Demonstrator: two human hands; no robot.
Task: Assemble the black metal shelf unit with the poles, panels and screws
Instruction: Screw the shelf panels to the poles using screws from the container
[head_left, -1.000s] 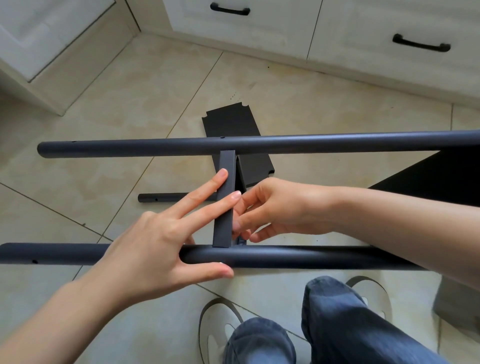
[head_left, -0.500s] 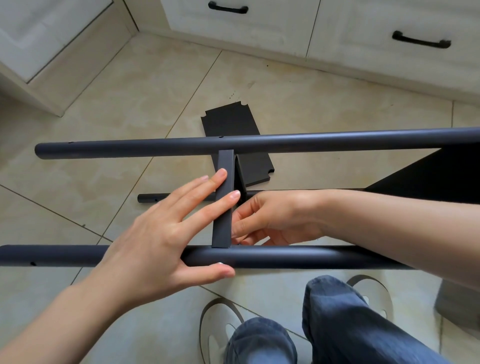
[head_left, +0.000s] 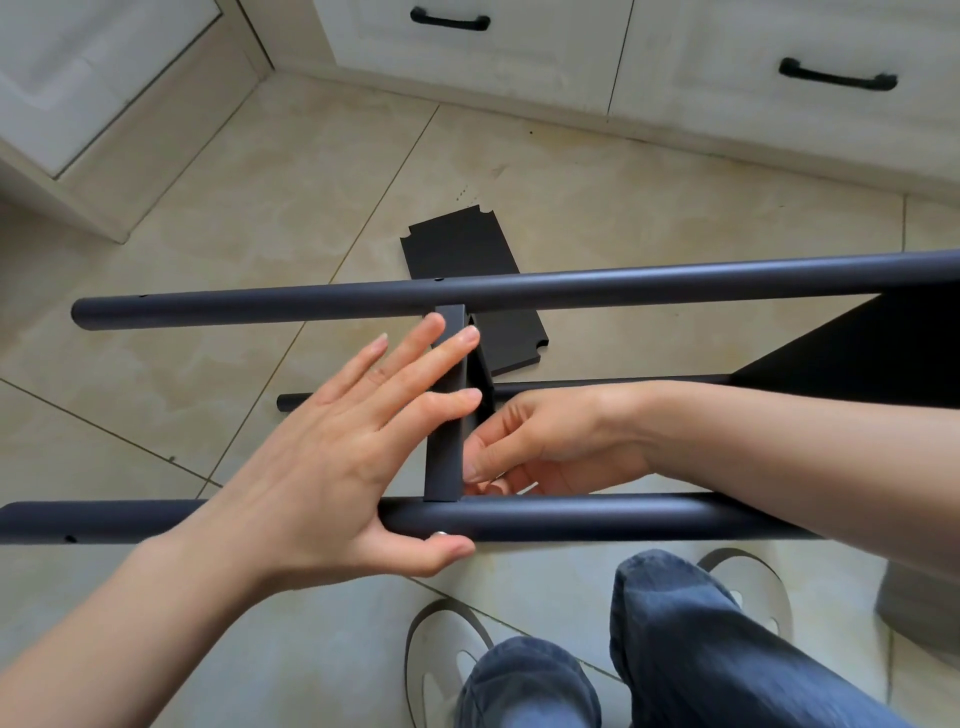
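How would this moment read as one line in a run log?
left hand: fingers flat on panel edge, thumb by screw | right hand: fingers curled behind panel, contents hidden | near pole, far pole: joined by panel

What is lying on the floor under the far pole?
Under the far pole a flat black panel lies on the tiles; its near part is hidden by the pole and the upright panel edge.

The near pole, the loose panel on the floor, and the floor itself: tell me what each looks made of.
Near pole: looks like painted metal tube, matte black with a soft sheen line along its length and small drilled holes.
Loose panel: probably thin sheet metal, flat black, with notched corners.
Floor: glazed tile, beige marbled pattern, with grout lines and a mild shine.
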